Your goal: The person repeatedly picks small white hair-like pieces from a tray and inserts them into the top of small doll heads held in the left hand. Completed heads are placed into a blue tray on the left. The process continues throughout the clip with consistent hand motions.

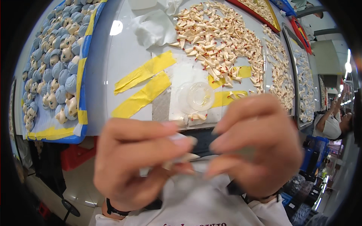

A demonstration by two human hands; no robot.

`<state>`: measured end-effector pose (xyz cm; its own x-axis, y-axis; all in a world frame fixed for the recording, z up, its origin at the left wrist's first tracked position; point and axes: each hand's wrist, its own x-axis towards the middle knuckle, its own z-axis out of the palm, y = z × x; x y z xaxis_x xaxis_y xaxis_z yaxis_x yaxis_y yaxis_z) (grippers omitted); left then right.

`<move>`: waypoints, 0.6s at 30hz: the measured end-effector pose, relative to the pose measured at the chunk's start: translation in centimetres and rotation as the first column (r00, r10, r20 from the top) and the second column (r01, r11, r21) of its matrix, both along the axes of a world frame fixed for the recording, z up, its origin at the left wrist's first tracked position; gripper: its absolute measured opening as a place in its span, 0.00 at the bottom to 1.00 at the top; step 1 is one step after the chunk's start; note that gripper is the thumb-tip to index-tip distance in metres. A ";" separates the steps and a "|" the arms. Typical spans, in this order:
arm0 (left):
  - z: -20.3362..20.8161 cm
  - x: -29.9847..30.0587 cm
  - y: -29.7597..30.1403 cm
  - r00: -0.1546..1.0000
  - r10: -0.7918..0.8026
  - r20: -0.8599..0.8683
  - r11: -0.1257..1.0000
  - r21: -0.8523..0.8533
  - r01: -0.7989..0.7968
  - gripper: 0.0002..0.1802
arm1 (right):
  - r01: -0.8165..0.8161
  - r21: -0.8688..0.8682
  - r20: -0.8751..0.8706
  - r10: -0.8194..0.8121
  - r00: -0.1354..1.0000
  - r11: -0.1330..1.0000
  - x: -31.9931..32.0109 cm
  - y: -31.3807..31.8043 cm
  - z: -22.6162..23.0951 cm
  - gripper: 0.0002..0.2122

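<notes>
Both hands are raised in front of my body, close together and a little blurred. My left hand [137,162] is closed in a pinch; a small cream-coloured piece [168,164] shows between its fingers, mostly covered by them. Just to its right, my right hand [260,147] has curled fingers, with a gap between thumb and forefinger and nothing seen in it. Beyond the hands, a round clear plastic dish [200,96] rests on the table. Several small cream pieces with red tips [198,116] lie at its near side.
A large heap of cream pieces with red tips [215,37] covers the table's far right. At the left stands a blue tray [81,113] of doll heads with blue hair [60,71]. Yellow tape strips [145,71] and a crumpled white cloth [154,30] lie between. A person [332,122] is at far right.
</notes>
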<state>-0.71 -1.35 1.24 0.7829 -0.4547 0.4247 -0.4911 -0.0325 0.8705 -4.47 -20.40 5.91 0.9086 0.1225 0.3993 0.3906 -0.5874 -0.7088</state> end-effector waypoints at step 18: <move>-0.1 1.0 1.2 0.998 -0.033 -0.045 0.997 0.069 0.036 0.24 | 0.182 -0.584 -0.022 -0.240 0.971 0.791 3.2 -7.2 -0.4 0.04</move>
<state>0.24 -0.12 1.14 0.7834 -0.5088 0.3568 -0.4546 -0.0776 0.8873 -1.28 -27.58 5.48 0.9670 0.1040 0.2325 0.1608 -0.9572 -0.2405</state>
